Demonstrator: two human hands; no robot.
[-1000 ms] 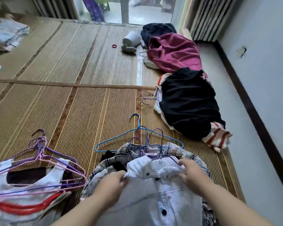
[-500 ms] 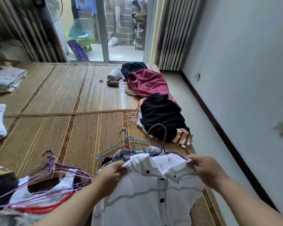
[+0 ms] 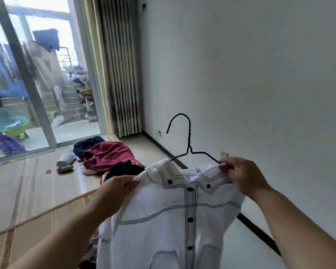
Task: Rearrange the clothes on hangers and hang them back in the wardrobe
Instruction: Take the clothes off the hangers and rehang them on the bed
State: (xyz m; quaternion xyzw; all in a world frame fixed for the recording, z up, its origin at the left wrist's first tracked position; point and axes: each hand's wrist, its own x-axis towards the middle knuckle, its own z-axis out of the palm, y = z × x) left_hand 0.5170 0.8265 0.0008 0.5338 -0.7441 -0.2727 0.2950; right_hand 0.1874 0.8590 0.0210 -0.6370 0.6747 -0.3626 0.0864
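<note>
1. Where the matted floor (image 3: pixel 27 200) meets the glass door (image 3: pixel 66 94), a maroon garment (image 3: pixel 109 156) lies.
2. Fingers of the left hand (image 3: pixel 114 189) and right hand (image 3: pixel 242 175) pinch the white shirt (image 3: pixel 173 220) by its shoulders, aloft on its black hanger (image 3: pixel 189 140).

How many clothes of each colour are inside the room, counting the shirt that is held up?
White: 1, the white shirt held up
Dark red: 1, the dark red garment on the floor
Navy: 1, the navy garment behind it
Black: 1, the black garment nearer
Total: 4, leaving out the half-hidden white bit
</note>
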